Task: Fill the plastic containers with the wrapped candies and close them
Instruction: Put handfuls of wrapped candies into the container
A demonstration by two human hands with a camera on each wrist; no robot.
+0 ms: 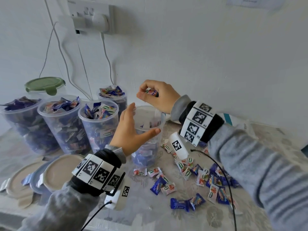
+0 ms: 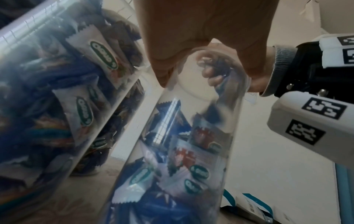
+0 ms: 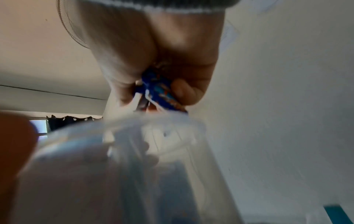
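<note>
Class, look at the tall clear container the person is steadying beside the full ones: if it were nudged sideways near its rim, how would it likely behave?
The partly filled container would probably tip rather than slide: it is tall and narrow. The candies low inside likely steady it somewhat. The left hand resting on its wall suggests it is light.

Left hand point(image 1: 129, 130): fingers straight, thumb spread wide toward the right, palm facing right; holds nothing curled.
Left wrist: banded with black-and-white coded markers over a grey sleeve cuff.
Right hand point(image 1: 158, 95): raised above the left, fingers curled inward, gripping a small bunch of wrapped candies point(image 1: 151, 92).
Right wrist: bent downward, same marker band, grey sleeve.
Forearms: both reach forward, right one higher.
</note>
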